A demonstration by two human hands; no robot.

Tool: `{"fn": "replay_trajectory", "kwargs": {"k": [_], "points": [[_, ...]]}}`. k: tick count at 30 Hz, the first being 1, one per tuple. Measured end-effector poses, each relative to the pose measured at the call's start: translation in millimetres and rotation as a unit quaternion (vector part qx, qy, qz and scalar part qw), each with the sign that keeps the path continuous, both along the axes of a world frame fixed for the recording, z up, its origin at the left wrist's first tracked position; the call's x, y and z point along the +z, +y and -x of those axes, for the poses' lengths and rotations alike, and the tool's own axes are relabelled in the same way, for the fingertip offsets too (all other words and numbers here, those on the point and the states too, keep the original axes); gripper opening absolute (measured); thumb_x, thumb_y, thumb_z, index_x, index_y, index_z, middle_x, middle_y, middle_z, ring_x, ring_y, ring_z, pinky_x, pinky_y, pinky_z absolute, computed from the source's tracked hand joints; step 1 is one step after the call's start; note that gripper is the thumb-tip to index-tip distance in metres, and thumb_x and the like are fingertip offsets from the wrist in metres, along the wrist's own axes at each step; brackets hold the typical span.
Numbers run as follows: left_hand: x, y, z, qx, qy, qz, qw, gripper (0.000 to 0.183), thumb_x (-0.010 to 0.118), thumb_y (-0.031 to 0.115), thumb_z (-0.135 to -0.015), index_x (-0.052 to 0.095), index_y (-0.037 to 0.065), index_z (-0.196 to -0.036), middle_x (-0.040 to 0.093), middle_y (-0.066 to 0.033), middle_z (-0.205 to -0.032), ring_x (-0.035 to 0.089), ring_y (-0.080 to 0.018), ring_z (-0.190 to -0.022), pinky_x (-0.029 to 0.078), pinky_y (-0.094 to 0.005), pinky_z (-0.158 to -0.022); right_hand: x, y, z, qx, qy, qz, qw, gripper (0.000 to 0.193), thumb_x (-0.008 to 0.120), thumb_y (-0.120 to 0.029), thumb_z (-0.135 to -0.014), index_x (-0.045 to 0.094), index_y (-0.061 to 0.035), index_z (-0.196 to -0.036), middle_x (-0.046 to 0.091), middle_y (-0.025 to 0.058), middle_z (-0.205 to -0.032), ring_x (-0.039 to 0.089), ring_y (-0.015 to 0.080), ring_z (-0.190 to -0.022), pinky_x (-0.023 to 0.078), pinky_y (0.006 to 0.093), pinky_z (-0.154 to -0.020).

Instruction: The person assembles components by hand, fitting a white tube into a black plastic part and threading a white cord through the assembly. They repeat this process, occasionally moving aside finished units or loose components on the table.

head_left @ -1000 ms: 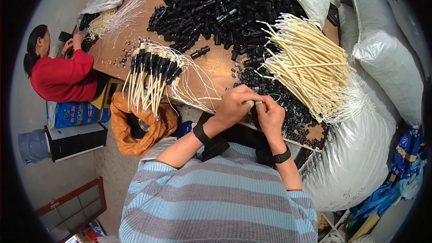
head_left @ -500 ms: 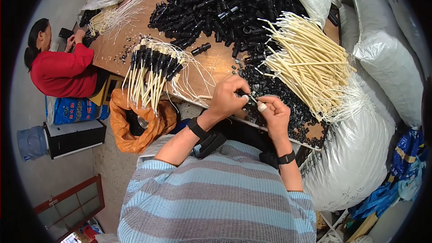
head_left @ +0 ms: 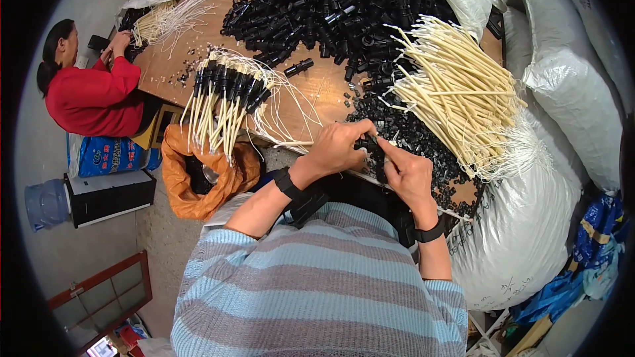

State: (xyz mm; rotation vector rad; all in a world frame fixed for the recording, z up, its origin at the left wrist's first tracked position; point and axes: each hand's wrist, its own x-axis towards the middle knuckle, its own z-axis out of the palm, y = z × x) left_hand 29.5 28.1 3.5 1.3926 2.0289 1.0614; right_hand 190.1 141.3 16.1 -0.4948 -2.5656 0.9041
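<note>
Over the table's near edge, my left hand (head_left: pixel 334 149) is closed. A cream tube (head_left: pixel 301 143) sticks out at its wrist side, so the hand seems wrapped round it. Close by on the right is my right hand (head_left: pixel 410 175), fingers curled and forefinger reaching to the left fingertips. Whatever is pinched where the hands meet is too small and covered to name. A short white wire end (head_left: pixel 395 137) shows just beyond the right forefinger. Small black plastic pieces (head_left: pixel 423 135) lie spread beyond and beside my right hand.
A heap of black plastic fittings (head_left: pixel 317 10) covers the table's (head_left: pixel 317 89) far side. Cream tubes with white wires (head_left: pixel 463 92) are piled right; tubes joined to black fittings (head_left: pixel 225 92) lie left, above an orange sack (head_left: pixel 178 198). A person in red (head_left: pixel 92 99) works far left.
My right hand has turned, and its forefinger now reaches to the left fingertips. The pale wire piece seen between my hands is now mostly covered.
</note>
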Motion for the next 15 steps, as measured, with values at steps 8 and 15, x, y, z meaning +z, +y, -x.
{"fn": "replay_trajectory", "kwargs": {"k": [8, 15], "points": [[-0.8, 0.1, -1.2, 0.049, -0.049, 0.008, 0.998, 0.026, 0.062, 0.003, -0.065, 0.055, 0.004, -0.090, 0.060, -0.0119, -0.072, 0.060, -0.0307, -0.066, 0.046, -0.0368, -0.061, -9.1, 1.8, 4.9, 0.017, -0.003, -0.027, 0.999, 0.042, 0.061, -0.002, -0.075, 0.069, -0.0135, -0.115, 0.071, 0.0132, -0.089, 0.065, 0.0273, -0.062, 0.052, 0.0325, -0.058], [-14.4, -5.8, 1.3, 0.050, -0.004, -0.007, 0.999, 0.033, 0.064, 0.004, -0.066, 0.055, 0.005, -0.097, 0.063, -0.0136, -0.075, 0.062, -0.0347, -0.070, 0.048, -0.0414, -0.063, -19.5, 4.1, 7.7, 0.032, 0.000, 0.021, 0.999, 0.045, 0.060, -0.003, -0.074, 0.069, -0.0155, -0.116, 0.071, 0.0135, -0.093, 0.066, 0.0254, -0.062, 0.052, 0.0333, -0.059]]}}
